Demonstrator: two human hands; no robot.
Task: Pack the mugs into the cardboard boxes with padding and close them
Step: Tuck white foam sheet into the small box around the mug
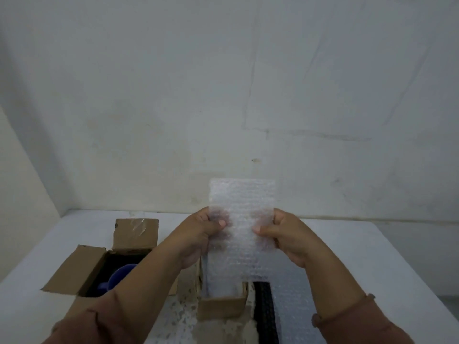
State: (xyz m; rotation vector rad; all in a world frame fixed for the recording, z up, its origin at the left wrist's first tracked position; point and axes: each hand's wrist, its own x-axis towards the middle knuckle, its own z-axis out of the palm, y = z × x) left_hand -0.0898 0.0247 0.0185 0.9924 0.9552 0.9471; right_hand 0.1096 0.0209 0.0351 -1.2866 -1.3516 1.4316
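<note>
Holding a bubble wrap sheet upright, long axis vertical, the left hand and right hand each pinch a side edge. The small open cardboard box lies at 6 o'clock, directly beneath the sheet; the blue mug sits at 8 o'clock.

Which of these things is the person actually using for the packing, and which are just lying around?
Part of the job: bubble wrap sheet, pinched by left hand and right hand; small cardboard box below it; open box with a blue mug inside.

Lying about: black strip beside the small cardboard box, too unclear to identify.
</note>
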